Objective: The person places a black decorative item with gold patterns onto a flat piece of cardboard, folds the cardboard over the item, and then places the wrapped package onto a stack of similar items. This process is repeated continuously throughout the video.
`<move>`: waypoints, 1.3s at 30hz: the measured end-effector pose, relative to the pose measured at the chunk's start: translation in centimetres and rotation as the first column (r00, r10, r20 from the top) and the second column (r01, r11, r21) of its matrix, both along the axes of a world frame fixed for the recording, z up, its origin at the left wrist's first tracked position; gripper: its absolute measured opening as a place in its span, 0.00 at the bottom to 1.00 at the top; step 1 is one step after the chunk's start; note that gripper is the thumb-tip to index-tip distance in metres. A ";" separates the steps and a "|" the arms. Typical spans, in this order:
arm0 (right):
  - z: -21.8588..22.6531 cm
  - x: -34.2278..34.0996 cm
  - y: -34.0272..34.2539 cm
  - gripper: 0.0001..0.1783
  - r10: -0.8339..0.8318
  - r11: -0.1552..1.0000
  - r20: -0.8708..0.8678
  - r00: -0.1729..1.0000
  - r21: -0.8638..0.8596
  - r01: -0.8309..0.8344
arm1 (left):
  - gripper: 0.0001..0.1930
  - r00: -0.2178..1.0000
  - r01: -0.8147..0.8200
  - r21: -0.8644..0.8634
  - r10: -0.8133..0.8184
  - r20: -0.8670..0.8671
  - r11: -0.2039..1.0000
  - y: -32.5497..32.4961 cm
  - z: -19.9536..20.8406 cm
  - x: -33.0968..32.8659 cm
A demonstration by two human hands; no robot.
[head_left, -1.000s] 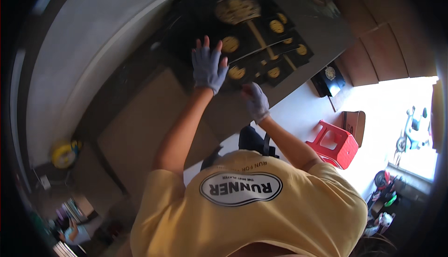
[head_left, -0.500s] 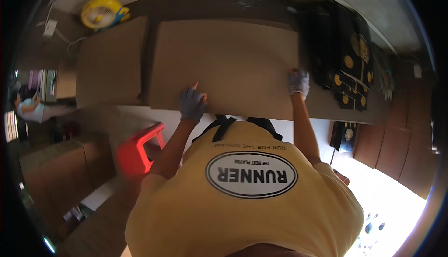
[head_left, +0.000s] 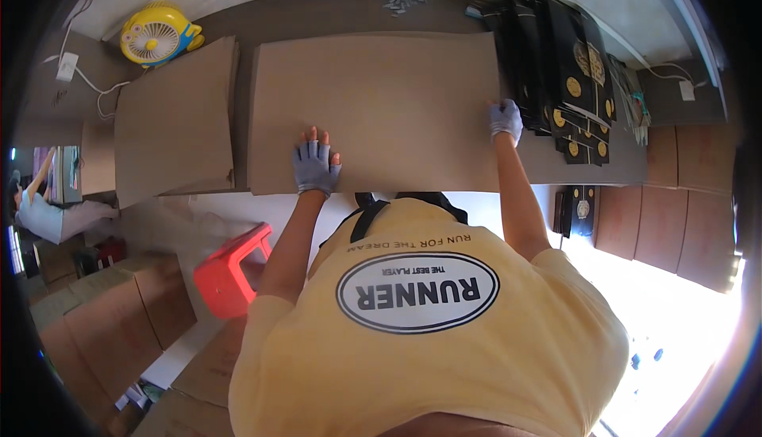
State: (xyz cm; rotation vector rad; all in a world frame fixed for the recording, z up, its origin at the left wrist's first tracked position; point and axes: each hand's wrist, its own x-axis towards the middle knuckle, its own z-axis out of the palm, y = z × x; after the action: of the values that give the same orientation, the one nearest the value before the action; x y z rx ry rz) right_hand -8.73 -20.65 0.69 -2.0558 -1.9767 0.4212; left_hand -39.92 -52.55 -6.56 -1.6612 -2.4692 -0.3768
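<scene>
A large flat brown cardboard sheet (head_left: 373, 96) lies on the table in front of me, with more sheet edges showing under its left side. My left hand (head_left: 316, 169), in a grey glove that leaves the fingertips bare, rests flat on its near left part with the fingers spread. At the sheet's right edge is my right hand (head_left: 506, 121), gloved the same way. Its fingers are curled at that edge and look closed on it; the fingertips are partly hidden.
Another cardboard stack (head_left: 176, 123) lies to the left, with a yellow fan (head_left: 153, 40) behind it. Black printed packages (head_left: 575, 80) are piled at the right. A red stool (head_left: 230, 274) and cartons (head_left: 119, 322) stand at the lower left. Another person (head_left: 59, 213) is at the far left.
My left hand has flattened, its fingers now spread over the cardboard. My right hand stays at the right edge. The whole view has shifted slightly.
</scene>
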 end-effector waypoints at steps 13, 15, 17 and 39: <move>1.3 7.1 10.0 0.19 0.107 0.959 -0.532 0.840 -0.167 -0.228 | 0.24 0.651 -0.616 0.009 0.502 0.569 0.788 2.8 0.3 -10.0; 3.2 6.6 9.3 0.20 0.120 0.924 -0.846 0.520 -0.097 -0.370 | 0.24 0.522 -0.479 -0.073 0.351 0.777 0.875 1.9 1.7 -12.0; 4.6 5.3 7.2 0.24 0.195 0.899 -0.908 0.370 0.015 -0.437 | 0.24 0.502 -0.182 -0.241 0.301 0.811 0.953 4.0 7.1 -12.4; 1.9 -12.3 -3.9 0.33 0.522 0.848 0.103 0.847 0.043 -0.528 | 0.28 0.965 -0.261 -0.226 0.258 -0.040 0.939 19.3 4.2 6.4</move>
State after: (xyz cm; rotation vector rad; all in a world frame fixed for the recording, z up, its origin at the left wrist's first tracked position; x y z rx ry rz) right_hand -21.02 -24.56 2.56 -1.4814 -2.5646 0.3588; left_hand -33.56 -33.24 -2.34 -1.3733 -2.7667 -0.0512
